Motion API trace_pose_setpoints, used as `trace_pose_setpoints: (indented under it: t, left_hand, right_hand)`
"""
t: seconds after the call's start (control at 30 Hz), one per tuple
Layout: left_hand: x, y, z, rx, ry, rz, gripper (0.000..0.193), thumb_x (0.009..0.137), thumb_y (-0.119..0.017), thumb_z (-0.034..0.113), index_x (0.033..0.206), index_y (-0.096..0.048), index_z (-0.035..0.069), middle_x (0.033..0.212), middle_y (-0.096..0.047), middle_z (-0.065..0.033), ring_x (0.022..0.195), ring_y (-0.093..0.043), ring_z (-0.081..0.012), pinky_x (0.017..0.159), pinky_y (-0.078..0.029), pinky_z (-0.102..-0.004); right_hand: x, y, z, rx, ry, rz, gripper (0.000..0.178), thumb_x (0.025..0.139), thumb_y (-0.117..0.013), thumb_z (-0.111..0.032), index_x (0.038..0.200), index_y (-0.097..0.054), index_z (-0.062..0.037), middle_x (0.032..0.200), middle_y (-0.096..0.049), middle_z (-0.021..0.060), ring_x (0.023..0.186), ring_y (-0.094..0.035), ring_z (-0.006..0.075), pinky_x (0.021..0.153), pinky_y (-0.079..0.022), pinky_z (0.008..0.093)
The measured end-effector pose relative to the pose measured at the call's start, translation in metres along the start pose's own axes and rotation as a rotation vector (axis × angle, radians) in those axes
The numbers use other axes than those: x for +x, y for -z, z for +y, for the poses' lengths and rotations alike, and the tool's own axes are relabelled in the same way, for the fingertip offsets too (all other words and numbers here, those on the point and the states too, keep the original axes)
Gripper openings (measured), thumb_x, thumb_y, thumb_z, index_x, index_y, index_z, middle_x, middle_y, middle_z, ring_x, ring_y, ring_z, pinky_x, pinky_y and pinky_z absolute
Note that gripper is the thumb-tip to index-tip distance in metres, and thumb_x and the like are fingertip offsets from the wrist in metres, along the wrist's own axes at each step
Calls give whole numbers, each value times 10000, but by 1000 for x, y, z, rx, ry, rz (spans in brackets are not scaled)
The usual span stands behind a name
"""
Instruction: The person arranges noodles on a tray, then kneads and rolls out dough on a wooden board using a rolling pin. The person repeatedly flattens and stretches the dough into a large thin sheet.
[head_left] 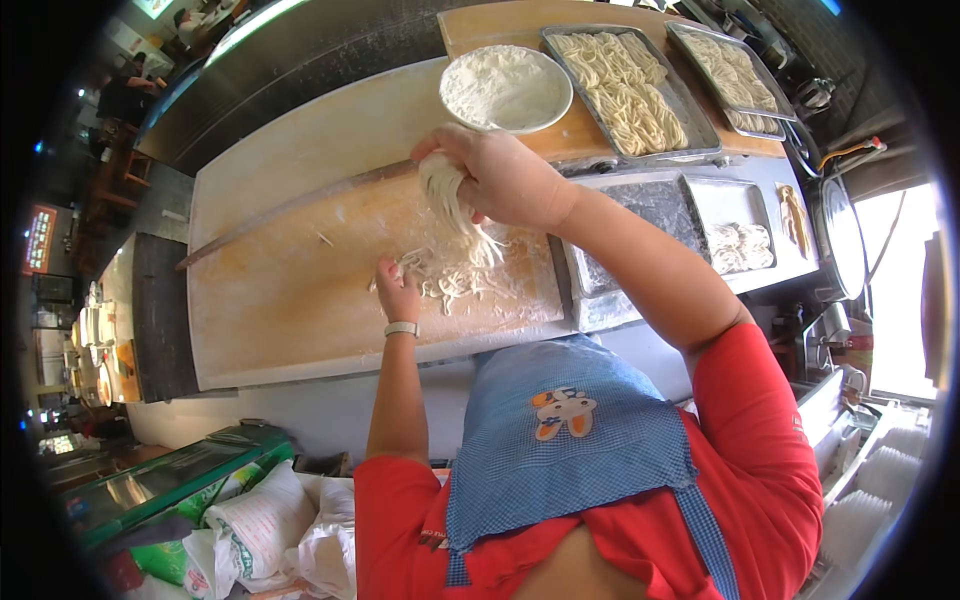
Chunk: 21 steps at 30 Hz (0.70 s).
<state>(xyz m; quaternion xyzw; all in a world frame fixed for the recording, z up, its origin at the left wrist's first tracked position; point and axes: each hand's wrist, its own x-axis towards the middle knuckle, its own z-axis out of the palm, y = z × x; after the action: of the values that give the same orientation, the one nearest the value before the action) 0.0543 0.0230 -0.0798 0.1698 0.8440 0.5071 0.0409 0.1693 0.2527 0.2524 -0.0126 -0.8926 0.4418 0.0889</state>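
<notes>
My right hand (pixel 515 182) is raised over the board, closed around a bundle of fresh noodles (pixel 446 200). The floury strands hang down from it, their lower ends close to the board. My left hand (pixel 398 294), with a white band at the wrist, is low over the board with its fingers curled on a few loose noodles. Part of what those fingers grip is hidden. Short loose noodle strands (pixel 460 282) lie scattered with flour between and beside my hands. Under them is the floured wooden board (pixel 290 290).
A long rolling pin (pixel 300 212) lies across the board. Beyond it stands a white bowl of flour (pixel 505 90). Metal trays of noodles (pixel 625 92) sit at the far right. Nearer are a floured dark tray (pixel 635 225) and a tray with a small noodle bundle (pixel 740 248).
</notes>
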Motion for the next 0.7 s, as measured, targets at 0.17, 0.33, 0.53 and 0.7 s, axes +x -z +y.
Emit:
trace_pose_setpoints:
  t: [0.17,0.33,0.53,0.7]
  left_hand:
    - [-9,-30,-1,62,-16,-60,570,812,-622,-9,1350,-434,9,1264,-525,-204,1168,-561,-327,971,-475,-392]
    - [-23,-60,39,276,-146,-219,690,762,-599,-42,1421,-423,65,1422,-463,-216,1307,-447,-385,1132,-334,-433]
    - [-30,-103,50,397,-231,-396,658,769,-619,6,1401,-446,66,1392,-504,-214,1308,-448,-381,1125,-341,-444]
    - [-38,-127,57,490,-251,-485,656,770,-618,27,1399,-433,47,1403,-492,-217,1332,-430,-375,1133,-338,-434]
  right_hand:
    - [-19,56,-27,313,58,154,419,796,-478,93,1189,-600,13,841,-700,129,650,-708,186,581,-596,292]
    - [-55,133,-34,309,226,343,414,789,-493,94,1180,-610,30,883,-698,125,695,-710,172,573,-599,273]
    - [-118,222,-50,442,312,381,258,985,-578,-138,1161,-622,46,851,-697,87,576,-643,100,476,-521,214]
    - [-148,236,-19,102,34,539,303,988,-596,-229,1156,-636,20,831,-703,76,550,-638,109,463,-501,204]
